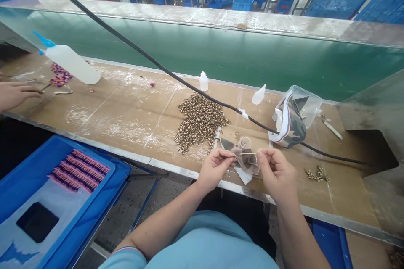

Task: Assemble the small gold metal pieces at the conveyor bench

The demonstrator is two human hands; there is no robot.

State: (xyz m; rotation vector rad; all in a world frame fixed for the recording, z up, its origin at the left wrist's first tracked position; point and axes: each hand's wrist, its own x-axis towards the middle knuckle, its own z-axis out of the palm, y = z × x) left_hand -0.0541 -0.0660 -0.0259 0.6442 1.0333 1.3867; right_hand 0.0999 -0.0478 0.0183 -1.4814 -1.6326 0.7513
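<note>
Thin stick (248,154): pale, straight; right hand (279,172) pinching it, left hand (216,166) pinching small brown piece (234,158).

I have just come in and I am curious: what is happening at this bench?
A person pinches a small piece in the left hand and holds a thin stick in the right hand, its tip close to the piece; contact is unclear. A large heap of small pieces lies beyond the left hand, and a smaller cluster to the right.
</note>
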